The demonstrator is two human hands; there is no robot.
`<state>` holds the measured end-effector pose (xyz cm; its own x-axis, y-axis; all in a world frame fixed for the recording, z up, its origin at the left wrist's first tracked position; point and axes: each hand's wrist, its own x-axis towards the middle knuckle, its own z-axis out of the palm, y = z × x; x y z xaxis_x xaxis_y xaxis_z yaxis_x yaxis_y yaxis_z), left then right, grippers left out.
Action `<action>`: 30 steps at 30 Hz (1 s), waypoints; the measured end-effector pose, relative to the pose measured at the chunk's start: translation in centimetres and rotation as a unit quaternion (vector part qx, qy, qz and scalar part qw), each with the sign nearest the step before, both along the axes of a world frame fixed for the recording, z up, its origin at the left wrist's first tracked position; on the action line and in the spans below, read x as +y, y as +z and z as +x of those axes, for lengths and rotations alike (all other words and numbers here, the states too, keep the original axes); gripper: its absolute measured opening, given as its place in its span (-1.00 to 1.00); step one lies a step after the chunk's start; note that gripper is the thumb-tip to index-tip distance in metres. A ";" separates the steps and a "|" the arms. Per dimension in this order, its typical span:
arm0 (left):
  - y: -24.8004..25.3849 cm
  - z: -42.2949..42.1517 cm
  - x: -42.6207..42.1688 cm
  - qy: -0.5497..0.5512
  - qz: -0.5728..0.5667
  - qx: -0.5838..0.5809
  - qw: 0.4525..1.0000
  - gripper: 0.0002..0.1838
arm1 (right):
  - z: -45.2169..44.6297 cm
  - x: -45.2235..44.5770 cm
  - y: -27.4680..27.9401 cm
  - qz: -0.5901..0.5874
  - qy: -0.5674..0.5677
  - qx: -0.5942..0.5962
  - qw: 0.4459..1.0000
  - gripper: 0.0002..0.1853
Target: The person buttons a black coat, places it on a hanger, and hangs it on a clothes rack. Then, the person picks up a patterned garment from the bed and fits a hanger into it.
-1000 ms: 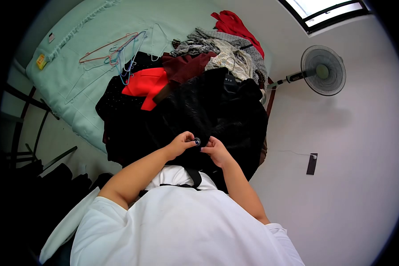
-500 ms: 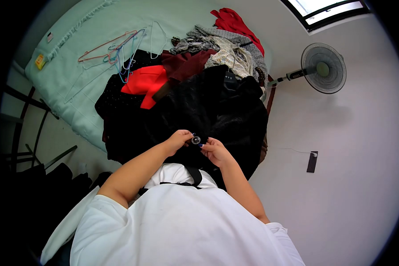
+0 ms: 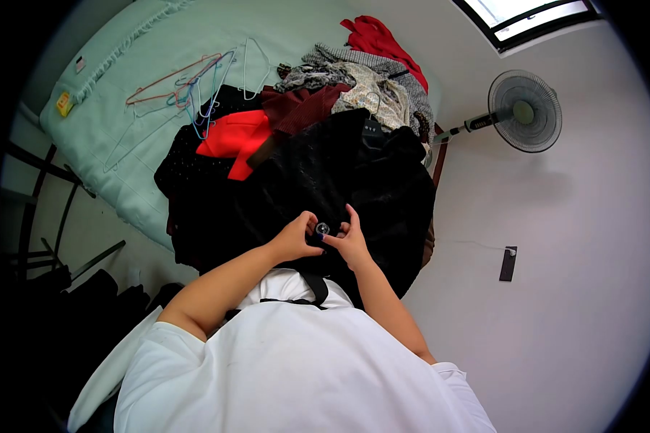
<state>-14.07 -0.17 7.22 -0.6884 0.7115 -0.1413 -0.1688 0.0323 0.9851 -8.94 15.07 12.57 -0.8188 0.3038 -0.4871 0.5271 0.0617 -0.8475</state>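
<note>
In the head view, the left hand (image 3: 296,238) and the right hand (image 3: 348,242) meet low in front of the person's white short-sleeved shirt (image 3: 296,368), around a small, round, shiny button-like disc (image 3: 323,229). The disc lies against a wide black garment with a faint sheen (image 3: 383,180), spread over the heap and reaching down toward the body, probably so that this part comes within easy reach. The left fingers curl at the disc's left side, thumb lower and apart from the forefinger; the right thumb is at its lower edge, the forefinger raised away from it. Whether either hand pinches the cloth behind, I cannot tell.

Beyond lie a bright red garment (image 3: 238,133), a maroon garment (image 3: 303,108) and a cream patterned cloth (image 3: 372,97), seemingly pushed back to make working space. Thin coloured hangers (image 3: 208,76) lie on the pale green quilted bedspread (image 3: 148,40), whose edge slants down left toward dark metal bars (image 3: 43,163). The white wall (image 3: 585,216) and the grey round-headed fan (image 3: 523,112) stand well apart from the right forearm, so both elbows seem to have room sideways.
</note>
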 end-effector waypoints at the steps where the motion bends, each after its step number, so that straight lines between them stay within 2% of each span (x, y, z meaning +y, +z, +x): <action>1: 0.6 0.4 0.1 0.034 -0.015 0.090 0.995 -0.43 | -0.1 -0.1 0.2 0.059 0.010 0.015 0.998 -0.18; 2: 1.2 0.7 0.1 0.068 -0.031 0.178 0.981 -0.40 | -0.1 0.1 0.1 0.059 0.011 0.016 0.998 -0.18; 4: 1.6 0.9 0.1 0.085 -0.044 0.208 0.973 -0.48 | -0.2 1.0 -0.6 -0.022 0.035 0.068 0.997 -0.34; 5: 1.7 0.9 0.1 0.098 -0.065 0.276 0.954 -0.52 | -0.3 1.4 -0.9 -0.021 0.035 0.072 0.997 -0.34; 6: 1.8 0.8 0.2 0.111 -0.086 0.342 0.929 -0.56 | -0.5 1.6 -1.0 -0.021 0.047 0.057 0.997 -0.45; 7: 2.0 0.7 0.2 0.111 -0.084 0.347 0.927 -0.56 | -0.8 1.8 -1.0 -0.021 0.059 0.044 0.997 -0.54; 8: 2.2 0.6 0.2 0.096 -0.120 0.384 0.911 -0.61 | -0.9 1.9 -1.1 -0.021 0.058 0.050 0.997 -0.54; 9: 2.4 0.5 0.1 0.080 -0.156 0.420 0.891 -0.65 | -0.9 1.4 -0.8 -0.072 0.015 0.045 0.996 -0.60; 10: 2.4 0.4 0.1 0.079 -0.155 0.428 0.887 -0.65 | -0.9 1.1 -0.6 -0.124 -0.027 0.042 0.991 -0.64; 11: 2.1 0.2 0.2 0.078 -0.174 0.435 0.880 -0.68 | -0.9 1.0 -0.7 -0.134 -0.013 0.054 0.989 -0.62; 14: 2.1 -0.4 0.2 0.081 -0.211 0.429 0.875 -0.77 | -1.0 0.8 -1.5 -0.143 0.006 0.088 0.986 -0.57; 19: 1.2 -1.2 0.4 0.099 -0.254 0.438 0.856 -0.84 | -1.4 -0.3 -1.1 -0.151 -0.002 0.127 0.980 -0.63; 21: 1.4 -1.3 0.2 0.087 -0.261 0.453 0.848 -0.84 | -1.4 -0.8 -1.3 -0.078 0.010 0.171 0.982 -0.72; 22: 1.3 -1.3 0.3 0.082 -0.273 0.450 0.846 -0.84 | -1.2 -1.0 -1.6 -0.086 -0.005 0.181 0.980 -0.72; 24: 1.1 -1.5 0.4 0.065 -0.285 0.458 0.839 -0.85 | -0.9 -1.4 -2.4 0.082 0.050 0.170 0.981 -0.76; 26: 1.0 -1.7 0.6 0.064 -0.299 0.444 0.842 -0.85 | -0.4 -2.1 -2.6 0.100 0.043 0.187 0.976 -0.75; 28: 0.9 -2.2 0.4 0.044 -0.299 0.436 0.848 -0.85 | 0.0 -3.0 -1.9 0.180 0.037 0.193 0.964 -0.76; 30: 1.2 -3.0 0.0 -0.016 -0.231 0.441 0.867 -0.85 | 0.3 -3.0 -2.1 0.198 0.027 0.188 0.962 -0.72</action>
<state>-17.03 -0.18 8.46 -0.6554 0.7393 0.1548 0.6514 0.4495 0.6113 -8.66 12.10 10.49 -0.9342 0.3565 -0.0090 0.1757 0.4380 -0.8816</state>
